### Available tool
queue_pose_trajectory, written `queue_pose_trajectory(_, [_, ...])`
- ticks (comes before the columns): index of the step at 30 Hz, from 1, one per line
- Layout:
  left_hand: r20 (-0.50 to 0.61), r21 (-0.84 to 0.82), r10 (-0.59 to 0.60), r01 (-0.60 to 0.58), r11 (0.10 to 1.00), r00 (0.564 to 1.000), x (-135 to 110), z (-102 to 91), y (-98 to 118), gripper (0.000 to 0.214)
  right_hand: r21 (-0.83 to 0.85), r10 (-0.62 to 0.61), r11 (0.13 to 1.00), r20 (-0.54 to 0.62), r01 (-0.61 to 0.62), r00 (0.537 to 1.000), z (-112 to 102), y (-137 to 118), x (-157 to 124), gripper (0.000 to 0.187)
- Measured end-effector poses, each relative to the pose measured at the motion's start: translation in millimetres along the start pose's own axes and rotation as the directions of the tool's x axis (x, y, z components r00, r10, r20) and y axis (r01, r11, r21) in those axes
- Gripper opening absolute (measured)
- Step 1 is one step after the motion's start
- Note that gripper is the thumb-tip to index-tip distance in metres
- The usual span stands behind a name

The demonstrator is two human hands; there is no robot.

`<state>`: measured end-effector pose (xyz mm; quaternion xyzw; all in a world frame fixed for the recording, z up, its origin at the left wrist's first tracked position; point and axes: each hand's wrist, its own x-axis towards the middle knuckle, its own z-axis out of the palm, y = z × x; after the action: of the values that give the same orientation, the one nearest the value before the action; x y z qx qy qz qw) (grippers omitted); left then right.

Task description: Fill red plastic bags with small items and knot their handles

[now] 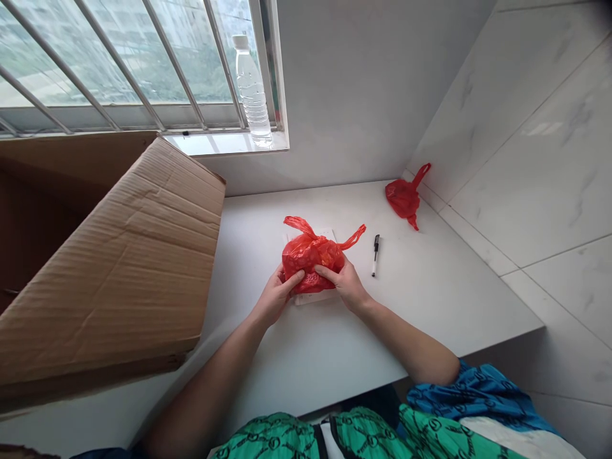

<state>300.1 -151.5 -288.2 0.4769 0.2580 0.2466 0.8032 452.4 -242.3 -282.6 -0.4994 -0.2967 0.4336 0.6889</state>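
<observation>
A red plastic bag (pixel 313 255) with two handle loops sticking up is held between my two hands, over the white tabletop. My left hand (pixel 277 293) grips its left side, thumb on the front. On the right side, my right hand (pixel 348 284) presses it with the thumb across the front. What the bag contains is hidden, though it looks filled. Beneath it lies a white sheet or pad (pixel 315 298), mostly covered. A black-and-clear pen (pixel 375 255) rests just right of my right hand.
A large open cardboard box (pixel 143 248) takes up the left side. Another knotted red plastic bag (pixel 403 197) lies in the far right corner by the tiled wall (pixel 540 159). On the windowsill stands a clear water bottle (pixel 252 95), with a barred window behind.
</observation>
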Motion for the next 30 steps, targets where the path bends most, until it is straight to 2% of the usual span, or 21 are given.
queue_pose_trajectory(4, [-0.007,-0.024,0.014,-0.015,1.0,1.0,1.9,-5.9,2.6,0.05,0.017,-0.014,1.0,0.009,0.014,1.0,-3.3,-1.2,1.4,0.052])
queue_pose_trajectory(6, [-0.031,-0.042,0.024,-0.026,0.999,0.999,2.4,-8.2,4.5,0.049,0.035,0.019,0.999,0.06,-0.021,0.998,-4.9,-4.9,1.1,0.05])
queue_pose_trajectory(8, [-0.047,-0.052,0.036,-0.039,0.998,0.998,2.2,-9.4,6.3,0.048,0.02,0.045,0.999,0.123,-0.048,0.991,-6.2,-10.2,0.2,0.055])
queue_pose_trajectory(11, [0.002,-0.046,0.056,-0.056,0.997,0.998,0.7,-9.1,8.5,0.053,-0.027,0.025,0.999,0.205,-0.02,0.978,-7.8,-16.6,-0.9,0.072])
queue_pose_trajectory(14, [0.064,-0.033,0.066,-0.064,0.997,0.996,-1.1,-8.4,9.8,0.065,-0.022,-0.009,1.0,0.252,0.015,0.968,-9.8,-17.1,-0.2,0.076])
queue_pose_trajectory(23, [0.084,-0.083,0.067,-0.06,0.995,0.994,-0.2,-11.6,9.8,0.078,0.085,0.029,0.995,0.32,-0.06,0.947,-13.5,-16.5,2.9,0.081])
queue_pose_trajectory(30, [0.091,-0.078,0.05,-0.043,0.996,0.995,-0.1,-14.2,9.0,0.079,0.092,0.022,0.994,0.332,-0.055,0.943,-14.4,-18.1,3.3,0.081])
